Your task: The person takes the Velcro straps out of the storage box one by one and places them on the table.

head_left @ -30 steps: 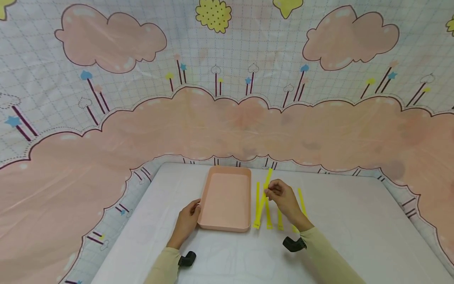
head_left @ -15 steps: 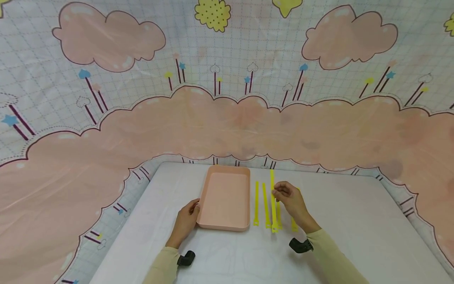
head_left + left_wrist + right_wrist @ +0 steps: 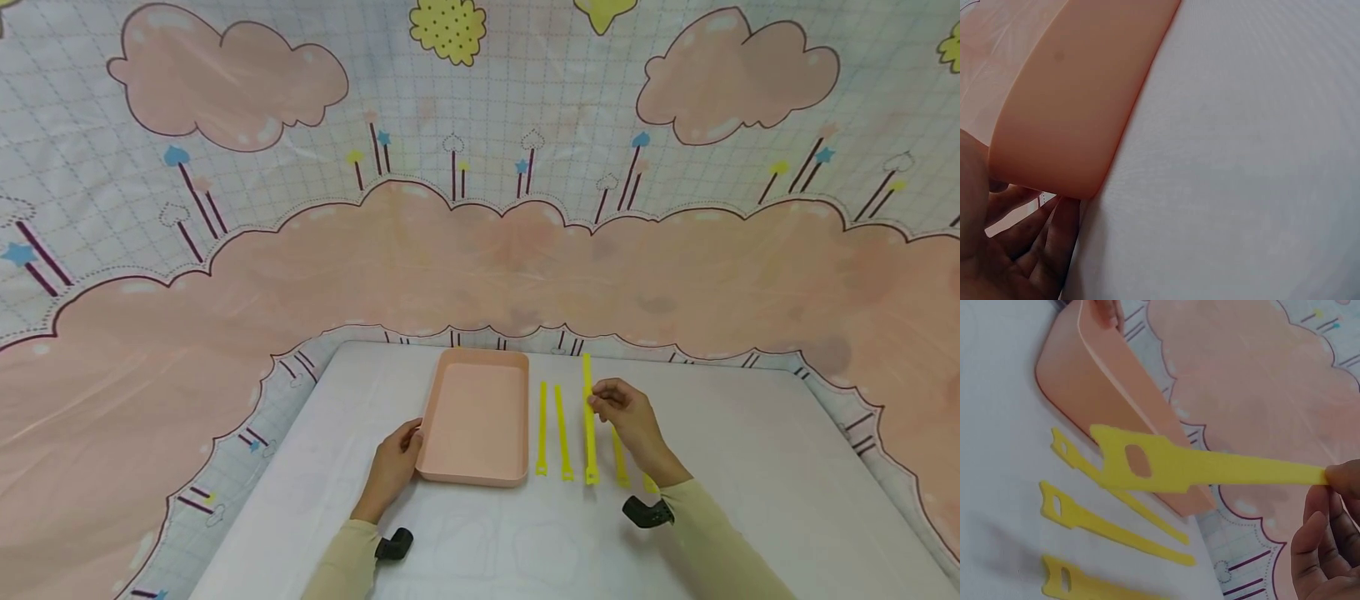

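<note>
My left hand (image 3: 393, 471) is at the left wall of a shallow peach-pink tray (image 3: 480, 417); in the left wrist view, the fingers (image 3: 1054, 250) lie along the outside near the tray's corner (image 3: 1054, 144), the thumb at its rim. Right of the tray, my right hand (image 3: 630, 421) pinches a flat yellow cable strap (image 3: 589, 442) near its narrow end, between thumb and fingers. Its wide slotted head (image 3: 1110, 459) points back toward me, raised over the table in the right wrist view. Two similar straps, one of them this strap (image 3: 562, 433), lie between tray and hand. More lie partly hidden under the right hand.
A white cloth covers the table (image 3: 495, 542). Behind it rises a backdrop (image 3: 480, 258) printed with clouds and stars. Each forearm wears a black wrist device, such as this right one (image 3: 647, 512).
My right hand has moved to the right with the pinched strap, which has turned from slanting to nearly straight. My left hand stays at the tray.
</note>
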`<state>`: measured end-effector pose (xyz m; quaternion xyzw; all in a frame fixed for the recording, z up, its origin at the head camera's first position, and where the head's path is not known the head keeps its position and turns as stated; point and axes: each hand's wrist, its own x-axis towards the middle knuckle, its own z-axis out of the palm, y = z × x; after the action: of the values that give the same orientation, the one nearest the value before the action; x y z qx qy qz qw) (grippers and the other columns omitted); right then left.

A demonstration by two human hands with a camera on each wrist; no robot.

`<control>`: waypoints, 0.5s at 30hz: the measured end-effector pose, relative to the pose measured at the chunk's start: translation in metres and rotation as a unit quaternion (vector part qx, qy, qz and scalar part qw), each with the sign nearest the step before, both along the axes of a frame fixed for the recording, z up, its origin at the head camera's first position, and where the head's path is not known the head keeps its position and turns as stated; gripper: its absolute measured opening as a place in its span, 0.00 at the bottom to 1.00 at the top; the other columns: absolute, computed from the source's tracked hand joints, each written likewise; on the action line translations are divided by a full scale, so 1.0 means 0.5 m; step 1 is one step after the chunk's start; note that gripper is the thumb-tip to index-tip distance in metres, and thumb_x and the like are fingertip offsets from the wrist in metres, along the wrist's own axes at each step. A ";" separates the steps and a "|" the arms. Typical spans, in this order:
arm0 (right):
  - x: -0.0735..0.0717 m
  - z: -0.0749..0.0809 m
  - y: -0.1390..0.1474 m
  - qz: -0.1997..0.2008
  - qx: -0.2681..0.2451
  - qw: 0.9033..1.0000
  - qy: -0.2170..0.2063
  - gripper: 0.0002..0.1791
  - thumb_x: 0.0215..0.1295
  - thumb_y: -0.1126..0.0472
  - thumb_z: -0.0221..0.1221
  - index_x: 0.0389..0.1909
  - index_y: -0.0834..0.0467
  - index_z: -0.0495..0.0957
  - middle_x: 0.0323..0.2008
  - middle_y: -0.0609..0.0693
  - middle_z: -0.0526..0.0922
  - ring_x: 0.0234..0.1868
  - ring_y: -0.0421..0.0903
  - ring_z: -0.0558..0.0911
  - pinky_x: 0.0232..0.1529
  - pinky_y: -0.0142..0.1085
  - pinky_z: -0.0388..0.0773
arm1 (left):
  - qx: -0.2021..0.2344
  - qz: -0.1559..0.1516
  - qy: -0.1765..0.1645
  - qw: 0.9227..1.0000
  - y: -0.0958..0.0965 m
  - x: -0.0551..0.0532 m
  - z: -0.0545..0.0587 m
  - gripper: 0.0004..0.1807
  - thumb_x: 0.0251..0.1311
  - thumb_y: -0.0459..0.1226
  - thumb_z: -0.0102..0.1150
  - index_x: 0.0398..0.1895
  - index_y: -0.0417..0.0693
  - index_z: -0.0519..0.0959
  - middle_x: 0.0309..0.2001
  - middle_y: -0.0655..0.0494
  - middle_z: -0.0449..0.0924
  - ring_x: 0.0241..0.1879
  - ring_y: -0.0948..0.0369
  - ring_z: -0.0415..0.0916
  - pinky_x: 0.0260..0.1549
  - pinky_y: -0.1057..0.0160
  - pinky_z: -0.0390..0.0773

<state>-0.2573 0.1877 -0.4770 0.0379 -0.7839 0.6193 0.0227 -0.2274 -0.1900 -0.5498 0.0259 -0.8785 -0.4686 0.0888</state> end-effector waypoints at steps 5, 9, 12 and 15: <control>0.002 0.002 0.018 -0.002 -0.005 1.000 0.000 0.16 0.67 0.60 0.61 0.50 0.67 0.74 0.32 0.43 0.80 0.33 0.40 0.78 0.36 0.33 0.78 | -0.001 -0.001 -0.001 1.000 0.002 0.000 -0.001 0.19 0.71 0.37 0.50 0.62 0.43 0.76 0.52 0.43 0.83 0.52 0.50 0.80 0.52 0.49 0.77; 0.003 0.002 0.035 -0.009 -0.014 1.000 -0.001 0.16 0.68 0.62 0.60 0.49 0.68 0.73 0.31 0.40 0.81 0.33 0.38 0.78 0.36 0.32 0.77 | -0.005 0.001 0.000 1.000 0.001 -0.001 -0.003 0.19 0.71 0.37 0.51 0.62 0.43 0.76 0.52 0.44 0.84 0.51 0.51 0.81 0.52 0.50 0.78; 0.004 0.006 0.046 -0.014 -0.021 1.000 -0.003 0.16 0.69 0.62 0.60 0.49 0.68 0.72 0.31 0.39 0.81 0.34 0.37 0.78 0.37 0.31 0.78 | -0.006 0.004 0.003 1.000 -0.001 -0.004 -0.003 0.19 0.71 0.37 0.51 0.62 0.44 0.76 0.52 0.45 0.84 0.51 0.52 0.81 0.52 0.50 0.78; 0.007 0.006 0.058 -0.018 -0.018 1.000 -0.005 0.16 0.69 0.59 0.60 0.49 0.67 0.73 0.33 0.39 0.81 0.35 0.36 0.78 0.38 0.30 0.78 | -0.003 0.003 -0.003 1.000 -0.001 -0.001 -0.004 0.19 0.71 0.38 0.51 0.63 0.45 0.76 0.53 0.45 0.83 0.53 0.51 0.80 0.53 0.49 0.77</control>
<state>-0.2539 0.2166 -0.4741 0.0200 -0.7733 0.6330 0.0309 -0.2282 -0.1906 -0.5520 0.0299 -0.8802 -0.4655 0.0879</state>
